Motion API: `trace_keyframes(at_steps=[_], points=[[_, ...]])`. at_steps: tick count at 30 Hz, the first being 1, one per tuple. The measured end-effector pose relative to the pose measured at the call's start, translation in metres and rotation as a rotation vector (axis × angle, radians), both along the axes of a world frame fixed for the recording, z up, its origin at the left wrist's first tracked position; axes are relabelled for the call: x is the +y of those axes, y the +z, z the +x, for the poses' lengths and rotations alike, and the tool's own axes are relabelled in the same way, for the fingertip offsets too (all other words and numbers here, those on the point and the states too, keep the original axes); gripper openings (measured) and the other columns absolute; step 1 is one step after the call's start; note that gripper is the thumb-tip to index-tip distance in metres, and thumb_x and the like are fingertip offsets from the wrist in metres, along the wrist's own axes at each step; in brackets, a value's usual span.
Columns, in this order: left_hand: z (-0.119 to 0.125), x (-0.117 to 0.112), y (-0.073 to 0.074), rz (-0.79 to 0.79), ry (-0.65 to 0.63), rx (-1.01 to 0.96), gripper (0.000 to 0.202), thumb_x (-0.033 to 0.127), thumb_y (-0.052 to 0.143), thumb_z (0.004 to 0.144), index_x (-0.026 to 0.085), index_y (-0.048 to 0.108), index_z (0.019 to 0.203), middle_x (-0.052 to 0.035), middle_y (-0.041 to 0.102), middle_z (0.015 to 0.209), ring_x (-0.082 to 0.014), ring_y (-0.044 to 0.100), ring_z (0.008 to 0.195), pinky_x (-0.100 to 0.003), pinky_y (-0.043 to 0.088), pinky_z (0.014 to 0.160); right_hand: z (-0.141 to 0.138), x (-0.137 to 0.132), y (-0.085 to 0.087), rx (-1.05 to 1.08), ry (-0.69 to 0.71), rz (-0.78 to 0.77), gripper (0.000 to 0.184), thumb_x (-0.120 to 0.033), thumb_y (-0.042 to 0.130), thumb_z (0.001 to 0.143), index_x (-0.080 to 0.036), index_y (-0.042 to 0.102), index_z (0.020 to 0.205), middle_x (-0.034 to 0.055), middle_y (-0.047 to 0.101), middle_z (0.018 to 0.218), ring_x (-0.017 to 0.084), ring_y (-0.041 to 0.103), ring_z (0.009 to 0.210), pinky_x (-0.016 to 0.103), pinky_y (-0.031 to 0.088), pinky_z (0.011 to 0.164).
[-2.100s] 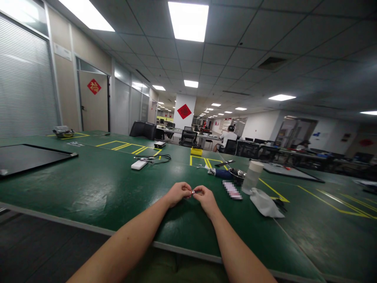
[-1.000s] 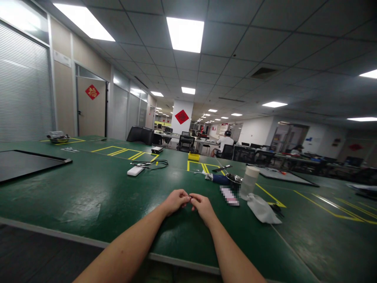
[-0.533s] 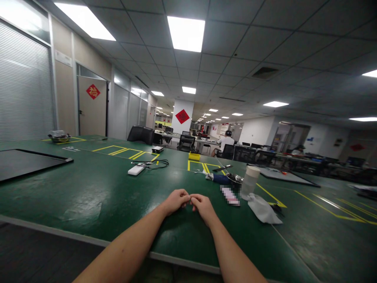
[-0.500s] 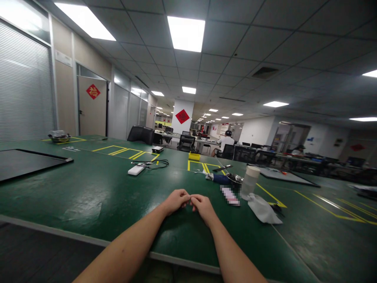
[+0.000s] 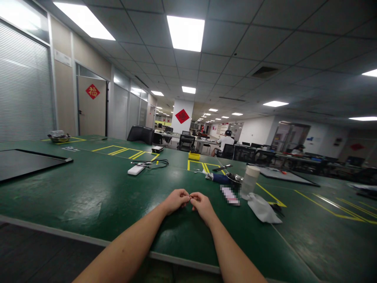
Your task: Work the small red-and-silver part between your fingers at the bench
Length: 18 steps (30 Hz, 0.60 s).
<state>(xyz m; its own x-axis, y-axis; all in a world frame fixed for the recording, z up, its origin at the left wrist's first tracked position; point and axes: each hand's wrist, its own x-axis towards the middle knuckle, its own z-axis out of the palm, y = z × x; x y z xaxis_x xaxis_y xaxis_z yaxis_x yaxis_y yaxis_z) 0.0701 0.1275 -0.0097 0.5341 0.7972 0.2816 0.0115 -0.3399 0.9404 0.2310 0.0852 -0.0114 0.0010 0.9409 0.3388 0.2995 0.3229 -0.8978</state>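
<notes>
Over the green table, my left hand and my right hand meet fingertip to fingertip. The fingers of both are curled into a pinch. Whatever lies between them is too small or too well hidden to name. To the right of my right hand is a pixelated pink-and-white flat item. Beyond that stand a translucent bottle with a pale lid and a crumpled white bag.
A white power strip with a black cable lies ahead on the left. Behind the pixelated item are a dark blue rolled item and a metal bowl. A black board lies far left. A person sits in the background.
My right hand's fingers have shifted very slightly against the left fingertips. The things on the table stay where they were.
</notes>
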Motion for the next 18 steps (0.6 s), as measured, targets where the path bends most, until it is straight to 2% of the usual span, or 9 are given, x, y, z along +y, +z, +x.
trace_keyframes(at_steps=[5, 18], points=[[0.0016, 0.0002, 0.0002, -0.015, 0.010, 0.004, 0.024, 0.032, 0.064, 0.068, 0.012, 0.062, 0.083, 0.0009, 0.057, 0.061, -0.0102, 0.050, 0.053, -0.021, 0.036, 0.050, -0.0015, 0.0007, -0.0003, 0.007, -0.003, 0.026, 0.021, -0.027, 0.060, 0.068, -0.016, 0.060, 0.087, -0.0024, 0.057, 0.071, 0.008, 0.052, 0.046, 0.021, 0.041, 0.044], [0.0020, 0.0010, -0.0013, -0.039, -0.006, -0.028, 0.022, 0.020, 0.061, 0.067, 0.013, 0.062, 0.088, 0.0002, 0.059, 0.067, -0.0093, 0.050, 0.055, -0.020, 0.035, 0.050, -0.0016, -0.0002, -0.0001, -0.004, 0.027, 0.019, 0.018, -0.025, 0.058, 0.071, -0.017, 0.059, 0.087, -0.0033, 0.055, 0.071, 0.008, 0.052, 0.045, 0.020, 0.037, 0.043]])
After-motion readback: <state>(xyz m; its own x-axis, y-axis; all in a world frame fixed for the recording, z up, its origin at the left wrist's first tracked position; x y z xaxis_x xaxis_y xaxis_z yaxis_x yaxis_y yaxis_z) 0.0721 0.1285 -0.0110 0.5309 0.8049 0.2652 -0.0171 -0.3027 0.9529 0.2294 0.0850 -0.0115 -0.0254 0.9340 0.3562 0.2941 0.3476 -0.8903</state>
